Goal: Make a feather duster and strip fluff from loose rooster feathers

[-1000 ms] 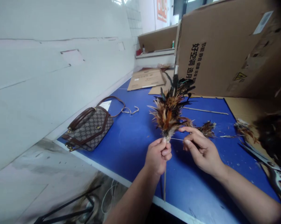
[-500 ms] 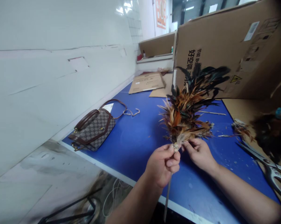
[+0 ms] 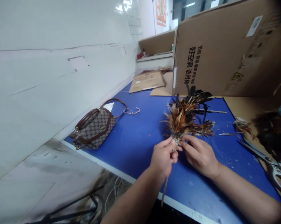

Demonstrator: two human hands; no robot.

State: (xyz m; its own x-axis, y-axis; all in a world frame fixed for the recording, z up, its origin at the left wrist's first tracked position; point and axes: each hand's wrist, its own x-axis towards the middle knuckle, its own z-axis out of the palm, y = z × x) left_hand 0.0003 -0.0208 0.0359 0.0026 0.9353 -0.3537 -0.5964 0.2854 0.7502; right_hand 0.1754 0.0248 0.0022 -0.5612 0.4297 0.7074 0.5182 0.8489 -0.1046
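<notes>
Above the worktop [image 3: 131,149], the feather bundle [image 3: 181,119] is held at its bound base, its plumes fanned toward one o'clock, presumably so that they are kept out of the way of both hands. The base is clasped by the left hand [image 3: 162,157], its fingers closed around it, and the thin stick [image 3: 164,193] below is left jutting toward seven, which seems to let it serve as a handle. At the four o'clock side of the base, the right hand [image 3: 202,157] is placed with fingers bent inward and touching the binding; whether anything fine is pinched there cannot be told, the detail being small and blurred. Scissors [image 3: 269,161] are laid near three o'clock, likely for easy reach, while the handbag [image 3: 96,127] is set well apart toward nine.
</notes>
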